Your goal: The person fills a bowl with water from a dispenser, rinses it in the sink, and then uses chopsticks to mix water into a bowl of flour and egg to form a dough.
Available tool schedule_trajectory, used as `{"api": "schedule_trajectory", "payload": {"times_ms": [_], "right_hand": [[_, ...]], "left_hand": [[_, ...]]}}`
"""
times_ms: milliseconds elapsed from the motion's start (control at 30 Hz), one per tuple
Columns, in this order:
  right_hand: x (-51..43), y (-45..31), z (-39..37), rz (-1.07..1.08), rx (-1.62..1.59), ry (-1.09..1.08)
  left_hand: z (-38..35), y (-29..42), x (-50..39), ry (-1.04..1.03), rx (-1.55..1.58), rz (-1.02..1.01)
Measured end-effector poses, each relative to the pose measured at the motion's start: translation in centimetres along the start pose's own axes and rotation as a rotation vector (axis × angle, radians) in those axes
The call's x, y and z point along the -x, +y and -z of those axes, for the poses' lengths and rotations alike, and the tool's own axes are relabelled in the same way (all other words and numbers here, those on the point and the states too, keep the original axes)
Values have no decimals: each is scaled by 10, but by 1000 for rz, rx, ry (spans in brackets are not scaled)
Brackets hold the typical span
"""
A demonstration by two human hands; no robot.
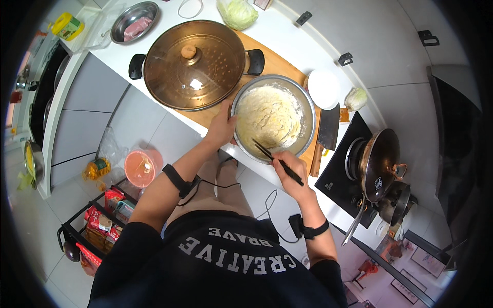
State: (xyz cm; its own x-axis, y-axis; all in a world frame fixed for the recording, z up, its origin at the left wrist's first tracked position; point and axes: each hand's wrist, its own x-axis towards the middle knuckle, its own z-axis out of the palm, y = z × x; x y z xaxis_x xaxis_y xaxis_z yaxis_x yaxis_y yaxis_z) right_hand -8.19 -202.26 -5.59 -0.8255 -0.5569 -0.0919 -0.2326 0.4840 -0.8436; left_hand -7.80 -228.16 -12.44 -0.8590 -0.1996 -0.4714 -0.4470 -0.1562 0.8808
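Note:
A steel mixing bowl [310,127] stands on the wooden cutting board [285,61] near the counter's front edge. Pale yellow, lumpy batter or wet dough [269,111] fills much of it, with dry flour along the far wall. My left hand [222,127] grips the bowl's left rim, thumb on the outside. Black chopsticks [287,168] are held in my right hand [291,174] at the bowl's near right edge. Their tips dip into the mixture at its near side.
Left of the bowl sits a wide pan [161,92] under a glass lid. A cleaver [328,129] lies to the right, beside white bowls [324,89]. Farther right, a lidded wok [379,161] rests on the gas hob [339,173]. Raw meat [137,28] is in a metal bowl.

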Motion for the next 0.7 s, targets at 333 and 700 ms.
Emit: {"api": "schedule_trajectory", "payload": {"times_ms": [333,700], "right_hand": [[-77,26,0,20,39,347],[-59,14,11,-242,129,433]], "left_hand": [[3,6,-1,-57,-70,41],[4,2,-3,-76,-47,33]]}}
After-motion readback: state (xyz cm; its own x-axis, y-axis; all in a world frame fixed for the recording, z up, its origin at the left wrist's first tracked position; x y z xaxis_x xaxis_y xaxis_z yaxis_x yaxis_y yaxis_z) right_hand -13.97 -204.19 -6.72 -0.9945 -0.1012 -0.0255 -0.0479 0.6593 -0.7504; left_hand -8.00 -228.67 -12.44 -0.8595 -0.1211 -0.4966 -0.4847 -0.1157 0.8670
